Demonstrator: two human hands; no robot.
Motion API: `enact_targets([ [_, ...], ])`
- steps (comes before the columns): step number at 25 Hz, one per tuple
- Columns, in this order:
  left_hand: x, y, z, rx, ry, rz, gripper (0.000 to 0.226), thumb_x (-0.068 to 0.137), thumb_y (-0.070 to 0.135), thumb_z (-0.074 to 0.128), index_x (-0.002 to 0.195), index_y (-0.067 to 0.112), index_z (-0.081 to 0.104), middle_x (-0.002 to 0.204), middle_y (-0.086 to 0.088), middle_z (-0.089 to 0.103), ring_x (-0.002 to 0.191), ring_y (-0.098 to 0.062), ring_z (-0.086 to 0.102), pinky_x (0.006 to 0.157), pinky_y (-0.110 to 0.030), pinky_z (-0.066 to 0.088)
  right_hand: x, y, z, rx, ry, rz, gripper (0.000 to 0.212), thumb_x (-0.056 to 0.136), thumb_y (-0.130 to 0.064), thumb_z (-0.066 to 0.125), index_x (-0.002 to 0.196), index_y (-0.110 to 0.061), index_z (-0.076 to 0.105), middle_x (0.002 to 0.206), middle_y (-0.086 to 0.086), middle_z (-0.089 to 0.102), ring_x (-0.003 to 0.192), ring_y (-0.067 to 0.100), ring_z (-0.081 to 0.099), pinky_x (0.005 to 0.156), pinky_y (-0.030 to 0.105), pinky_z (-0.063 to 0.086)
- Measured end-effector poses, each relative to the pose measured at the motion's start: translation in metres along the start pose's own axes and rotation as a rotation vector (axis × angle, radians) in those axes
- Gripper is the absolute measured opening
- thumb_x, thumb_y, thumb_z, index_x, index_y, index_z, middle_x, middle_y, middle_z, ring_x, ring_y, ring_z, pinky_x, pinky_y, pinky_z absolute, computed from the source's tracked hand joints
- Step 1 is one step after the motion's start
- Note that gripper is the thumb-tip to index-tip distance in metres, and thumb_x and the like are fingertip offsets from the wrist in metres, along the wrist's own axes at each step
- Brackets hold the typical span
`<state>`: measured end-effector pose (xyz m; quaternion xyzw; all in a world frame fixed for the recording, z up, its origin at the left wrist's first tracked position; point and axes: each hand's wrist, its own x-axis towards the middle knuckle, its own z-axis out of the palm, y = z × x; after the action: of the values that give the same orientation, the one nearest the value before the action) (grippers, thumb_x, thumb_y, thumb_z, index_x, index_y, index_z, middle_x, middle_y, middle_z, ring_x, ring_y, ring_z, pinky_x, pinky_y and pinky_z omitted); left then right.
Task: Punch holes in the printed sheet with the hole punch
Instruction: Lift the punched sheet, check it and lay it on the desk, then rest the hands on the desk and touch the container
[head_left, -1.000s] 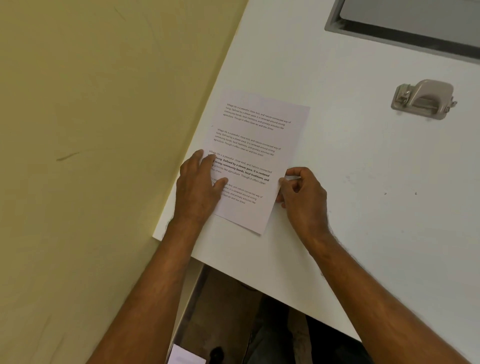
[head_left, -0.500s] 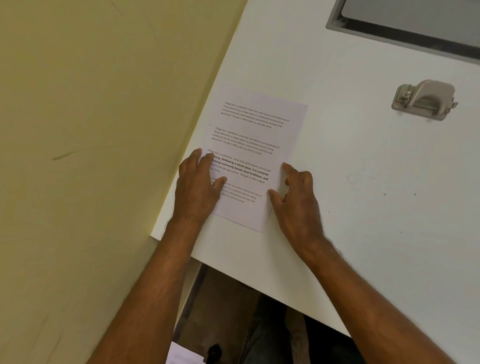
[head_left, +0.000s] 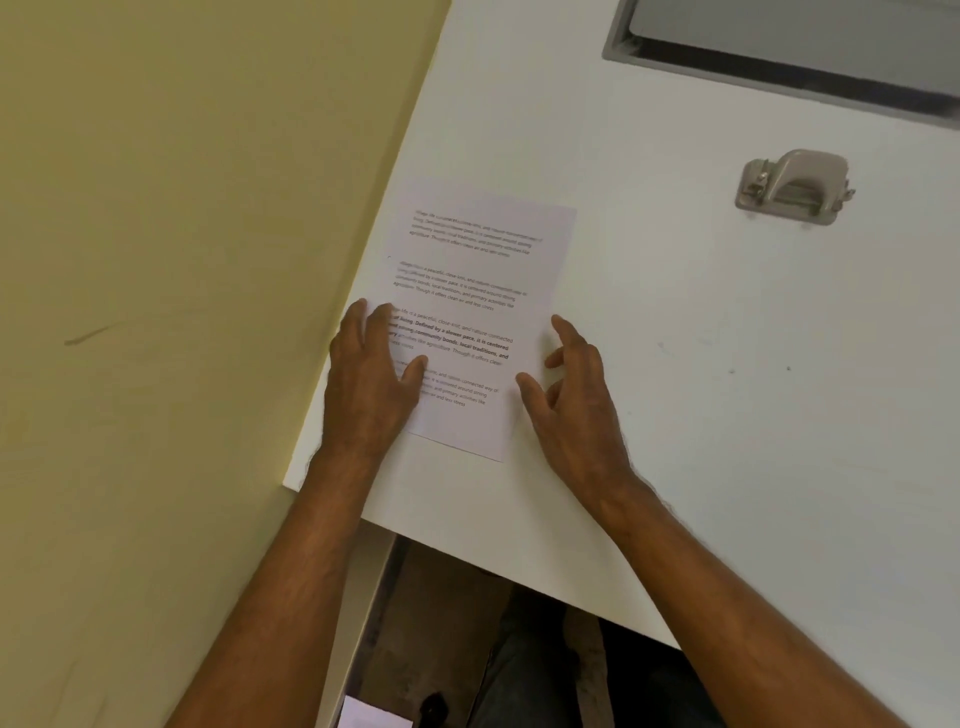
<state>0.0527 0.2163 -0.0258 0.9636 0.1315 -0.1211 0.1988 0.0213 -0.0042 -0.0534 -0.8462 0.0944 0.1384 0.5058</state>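
Observation:
A printed sheet (head_left: 478, 291) with several paragraphs of text lies flat near the left edge of the white table (head_left: 701, 415). My left hand (head_left: 371, 384) rests flat on the sheet's lower left part, fingers spread, pressing it down. My right hand (head_left: 576, 400) hovers at the sheet's lower right edge with its fingers apart and holds nothing. A grey metal hole punch (head_left: 794, 186) sits on the table far to the right and further back, well away from both hands.
A yellow wall (head_left: 182, 260) runs along the table's left side. A grey recessed panel (head_left: 789, 57) lies at the table's back. The table's front edge runs diagonally below my wrists, with the floor and a white scrap of paper (head_left: 376, 714) under it.
My right hand let go of the sheet's right edge, which it pinched one second ago, and opened beside it. The sheet now lies flat. My left hand stayed pressing.

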Motion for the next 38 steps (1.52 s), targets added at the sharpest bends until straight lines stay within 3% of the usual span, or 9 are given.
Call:
enact_targets([
  [3,-0.016,0.018,0.007,0.018,0.101,0.122,0.063,0.1,0.033,0.065,0.154,0.012,0.042,0.168,-0.012,0.03,0.153,-0.03,0.031,0.122,-0.049,0.035,-0.025,0.016,-0.025,0.021,0.098,-0.037,0.053,0.105,-0.031,0.062,0.152,-0.034,0.039,0.123,-0.022,0.043,0.097,0.003,0.059,0.073,0.01,0.053],
  [7,-0.048,0.074,0.046,-0.003,0.101,0.375,0.057,0.101,0.031,0.065,0.15,0.008,0.048,0.165,-0.015,0.036,0.152,-0.032,0.034,0.126,-0.046,0.03,-0.06,0.053,-0.069,-0.059,0.307,-0.048,0.042,0.105,-0.023,0.06,0.145,-0.027,0.049,0.131,-0.019,0.045,0.113,0.005,0.056,0.091,0.021,0.055],
  [10,-0.07,0.117,0.084,-0.007,0.032,0.546,0.06,0.102,0.033,0.063,0.154,0.008,0.045,0.168,-0.016,0.032,0.155,-0.033,0.031,0.128,-0.045,0.025,-0.076,0.091,-0.105,-0.216,0.503,-0.023,0.047,0.104,-0.024,0.059,0.149,-0.019,0.046,0.146,-0.004,0.046,0.135,0.016,0.046,0.113,0.034,0.044],
  [13,-0.08,0.147,0.117,-0.016,-0.065,0.584,0.072,0.105,0.039,0.056,0.163,0.009,0.026,0.174,-0.013,0.015,0.162,-0.03,0.013,0.131,-0.048,0.019,-0.079,0.122,-0.134,-0.293,0.608,0.173,0.062,0.106,-0.031,0.057,0.161,-0.014,0.031,0.166,0.005,0.032,0.155,0.023,0.027,0.127,0.046,0.029],
  [17,-0.069,0.171,0.147,0.036,-0.056,0.488,0.08,0.108,0.048,0.043,0.165,0.003,0.008,0.175,-0.015,0.004,0.163,-0.03,0.003,0.133,-0.047,0.008,-0.072,0.141,-0.144,-0.409,0.54,0.361,0.076,0.108,-0.049,0.035,0.167,-0.01,0.009,0.176,0.009,0.005,0.164,0.026,-0.001,0.133,0.047,0.004],
  [23,-0.057,0.216,0.169,-0.034,-0.019,0.585,0.064,0.109,0.034,0.027,0.164,0.002,0.018,0.173,-0.014,0.017,0.162,-0.027,0.013,0.132,-0.045,0.012,-0.045,0.134,-0.132,-0.476,0.54,0.251,0.07,0.111,-0.046,0.027,0.167,-0.011,0.006,0.177,0.007,0.003,0.164,0.022,-0.003,0.133,0.04,-0.001],
  [30,-0.067,0.261,0.177,-0.791,-0.531,0.577,0.062,0.108,0.031,0.02,0.165,0.011,0.009,0.173,0.003,0.013,0.16,-0.005,0.012,0.133,-0.039,0.01,-0.012,0.123,-0.133,-0.559,0.371,0.052,0.069,0.112,-0.03,0.043,0.166,-0.003,0.01,0.175,0.013,0.008,0.164,0.025,0.004,0.133,0.045,0.008],
  [34,-0.046,0.234,0.162,-0.84,-0.269,0.497,0.06,0.109,0.032,0.025,0.163,0.007,0.022,0.171,-0.003,0.024,0.159,-0.01,0.021,0.13,-0.028,0.019,-0.023,0.121,-0.139,-0.186,0.512,-0.07,0.056,0.112,-0.017,0.04,0.164,-0.003,0.024,0.173,0.011,0.023,0.162,0.022,0.017,0.131,0.045,0.02],
  [38,-0.03,0.184,0.146,-0.432,-0.027,0.516,0.056,0.109,0.027,0.031,0.162,0.009,0.03,0.17,-0.006,0.032,0.158,-0.016,0.026,0.13,-0.038,0.022,-0.079,0.134,-0.116,-0.427,0.422,0.018,0.098,0.1,-0.063,0.056,0.167,-0.008,0.009,0.177,0.008,0.004,0.164,0.024,0.003,0.133,0.043,0.011],
])
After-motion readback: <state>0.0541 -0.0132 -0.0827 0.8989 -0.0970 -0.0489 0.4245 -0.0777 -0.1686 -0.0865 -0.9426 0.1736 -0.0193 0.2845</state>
